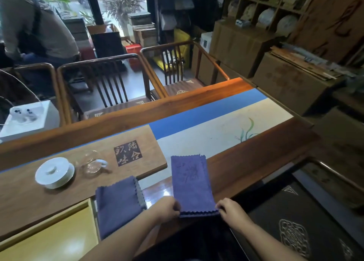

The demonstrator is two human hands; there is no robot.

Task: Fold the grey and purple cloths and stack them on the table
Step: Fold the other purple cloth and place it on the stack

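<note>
A purple cloth [192,184], folded into a long strip, lies lengthwise on the wooden table [256,156] in front of me. My left hand [167,206] pinches its near left corner and my right hand [229,206] pinches its near right corner. To the left lies a folded stack [118,203] with a purple cloth on top and a grey edge showing along its right side, partly over a wooden tea tray [59,199].
A white lidded cup [54,172] and a glass pitcher [92,163] stand on the tea tray. A blue and cream runner [226,126] covers the table's middle. Wooden chairs [110,79] line the far side. A person [33,28] sits far left. Cardboard boxes [291,81] stand at the right.
</note>
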